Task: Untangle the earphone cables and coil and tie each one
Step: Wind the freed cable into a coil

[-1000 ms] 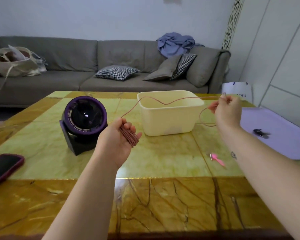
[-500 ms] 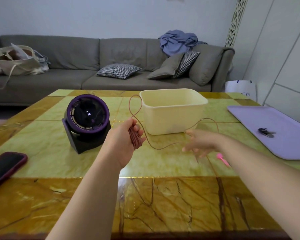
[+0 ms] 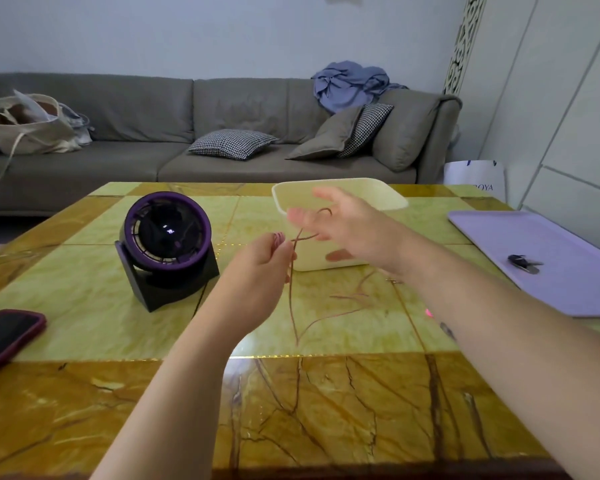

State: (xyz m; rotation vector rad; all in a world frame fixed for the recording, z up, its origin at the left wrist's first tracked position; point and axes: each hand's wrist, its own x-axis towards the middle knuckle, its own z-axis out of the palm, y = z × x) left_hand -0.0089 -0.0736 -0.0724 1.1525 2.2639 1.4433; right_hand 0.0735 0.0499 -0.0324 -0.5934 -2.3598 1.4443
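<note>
Right hand (image 3: 347, 226) is up off the table (image 3: 84, 306) now, in front of the tub's (image 3: 378, 190) near wall and nearly meeting your left hand (image 3: 257, 268). Half a second ago it was lower and further to the tub's near-right. The left has barely shifted.

- Left hand: fingers curled round the coil (image 3: 278, 239) of the earphone cable (image 3: 292, 306), held just off the tub's near-left corner. It makes sense as the anchor, so the finished turns don't spring loose.
- Right hand: fingers spread and relaxed, with a strand hooked across them. It's motion-blurred and I see no clear pinch. My read is you're carrying the next turn over to the coil rather than gripping it.
- Loose tail: drops from the coil and lies in slack curves on the table on the tub's near side. Slack is good, since nothing is pulling against the wrap.
- Small pink item (image 3: 429, 312) on the table to the tub's near-right, mostly hidden by your forearm. Possibly the tie, can't confirm.
- Fan (image 3: 167, 233) is left of the tub, clear of the cable.

Status guess: mid-coil on this cable, with a fair length still to wind and the tie not yet done.

Next, lay the hooked strand onto the coil without easing the left grip. The risk is the tail snagging on itself where the curves cross.
</note>
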